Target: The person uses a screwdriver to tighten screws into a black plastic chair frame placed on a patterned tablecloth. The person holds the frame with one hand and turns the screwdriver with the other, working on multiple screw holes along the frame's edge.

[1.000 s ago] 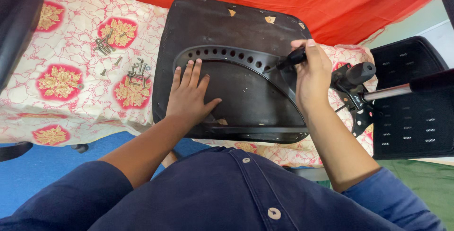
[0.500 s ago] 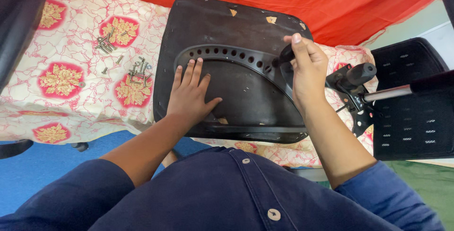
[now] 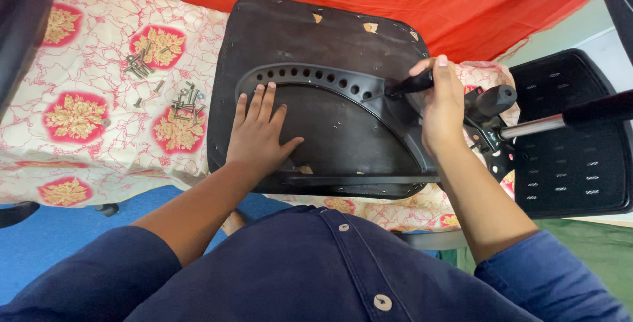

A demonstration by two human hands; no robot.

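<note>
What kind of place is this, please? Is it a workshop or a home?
Probably a home or small room used as a makeshift repair spot. A chair seat lies upside down on a flowered cloth, loose screws lie beside it, and the right hand holds a tool.

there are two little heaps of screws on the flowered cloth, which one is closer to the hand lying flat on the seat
The lower heap of screws, beside the black seat base, lies closer to the left hand. The upper heap sits farther up and left on the flowered cloth.

single head cam, looking steeply down from close range at the table (image 3: 99, 163) edge, wearer's torso filling the bottom.
</note>
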